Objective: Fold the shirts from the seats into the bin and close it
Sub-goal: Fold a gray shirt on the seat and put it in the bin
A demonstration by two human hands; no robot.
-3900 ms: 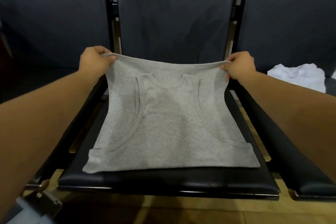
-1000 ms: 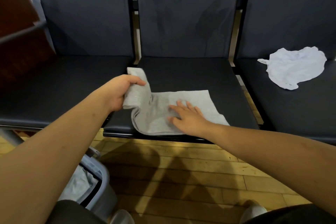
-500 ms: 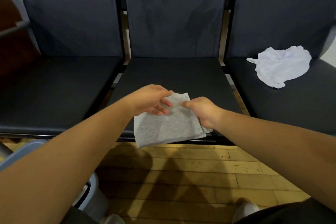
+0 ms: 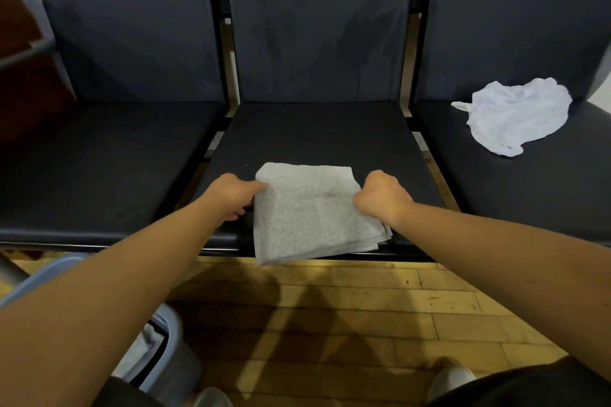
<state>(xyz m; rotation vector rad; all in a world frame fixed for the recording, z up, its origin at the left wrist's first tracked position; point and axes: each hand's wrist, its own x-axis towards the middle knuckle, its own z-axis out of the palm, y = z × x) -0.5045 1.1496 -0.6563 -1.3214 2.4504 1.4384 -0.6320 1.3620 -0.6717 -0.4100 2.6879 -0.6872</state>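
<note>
Grey shirt (image 4: 310, 215) folded smaller now (middle seat (image 4: 317, 135)); left hand (image 4: 231, 195), right hand (image 4: 383, 196) gripping.

head-worn camera, looking forward and down, close over seats (image 4: 314, 139)

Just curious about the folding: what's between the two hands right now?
The folded grey shirt lies there on the middle seat, gripped at its sides by the left hand and right hand; head view.

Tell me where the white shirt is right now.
In the head view, the crumpled white shirt lies on the right seat, near its backrest, apart from the folded grey shirt on the middle seat.
</note>
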